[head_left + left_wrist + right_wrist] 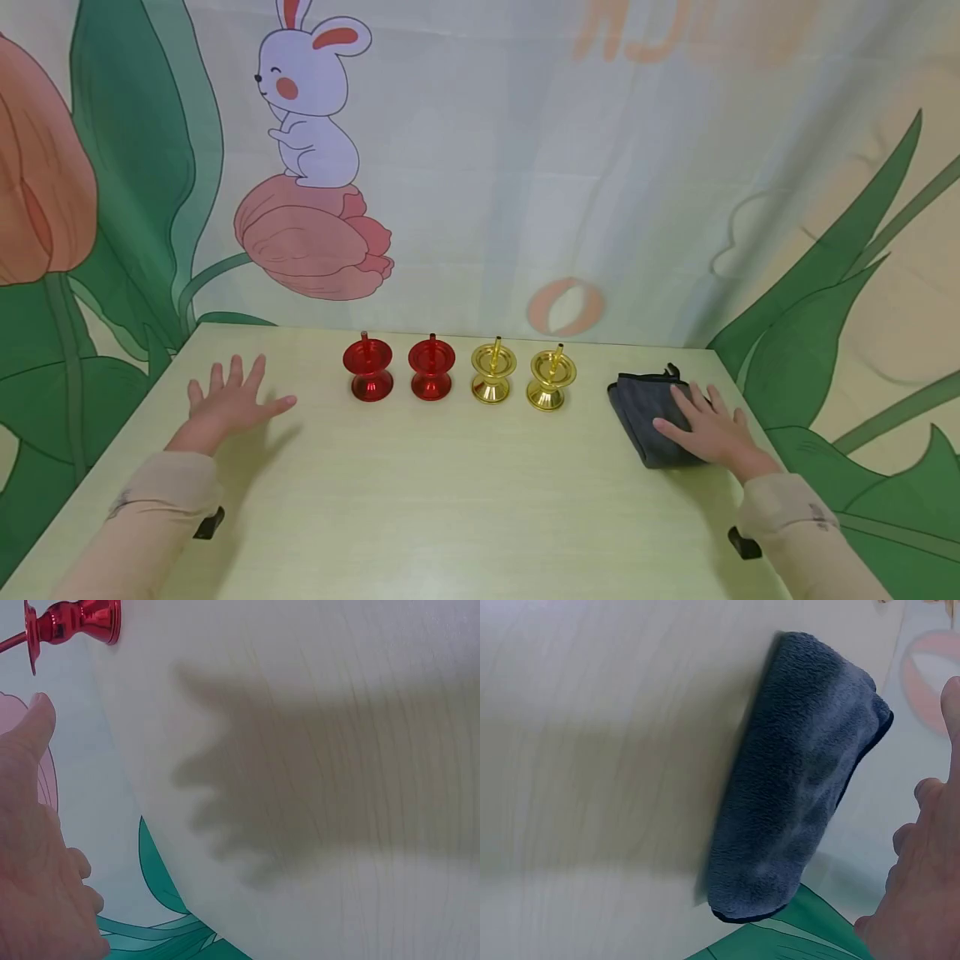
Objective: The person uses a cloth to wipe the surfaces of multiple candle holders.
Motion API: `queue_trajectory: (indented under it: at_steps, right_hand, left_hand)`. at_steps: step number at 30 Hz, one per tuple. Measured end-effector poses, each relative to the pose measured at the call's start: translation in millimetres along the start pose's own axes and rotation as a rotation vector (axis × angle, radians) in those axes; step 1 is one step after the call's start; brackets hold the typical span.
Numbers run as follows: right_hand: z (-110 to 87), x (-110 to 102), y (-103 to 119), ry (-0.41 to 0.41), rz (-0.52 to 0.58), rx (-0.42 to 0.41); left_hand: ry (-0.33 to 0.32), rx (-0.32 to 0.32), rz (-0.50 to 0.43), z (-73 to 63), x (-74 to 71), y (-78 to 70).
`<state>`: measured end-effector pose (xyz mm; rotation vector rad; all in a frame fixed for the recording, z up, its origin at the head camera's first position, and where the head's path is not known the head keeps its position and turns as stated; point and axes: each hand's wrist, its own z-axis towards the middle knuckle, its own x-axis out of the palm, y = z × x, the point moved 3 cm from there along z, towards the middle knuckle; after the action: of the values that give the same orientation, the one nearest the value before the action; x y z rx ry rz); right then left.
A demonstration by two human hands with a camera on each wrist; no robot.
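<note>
My left hand (231,402) hovers over the left side of the table with fingers spread, holding nothing; its shadow falls on the tabletop in the left wrist view. My right hand (712,429) is above a folded dark grey cloth (784,780), fingers spread, and the right wrist view shows a gap between them. Two red metal candle holders (371,385) (431,385) stand upright near the table's back edge. To their right are two gold candle holders (491,389) (546,395) of the same shape. Each has a thin upright tube in its dish.
The pale wooden table (450,500) ends at a printed curtain (480,183) showing a rabbit and tulips. The candle holders form a row between my hands. The cloth lies at the table's right side, with a small black loop (672,370) at its back.
</note>
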<state>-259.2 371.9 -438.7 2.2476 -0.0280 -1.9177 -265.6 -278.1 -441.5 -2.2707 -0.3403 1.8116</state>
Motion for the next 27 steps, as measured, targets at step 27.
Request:
queue_trajectory:
  at_steps: [27]
  right_hand:
    - [13.7,3.3,14.4,-0.046,-0.020,-0.019]
  left_hand:
    - [-0.003,0.024,0.012,21.6,4.7,-32.7]
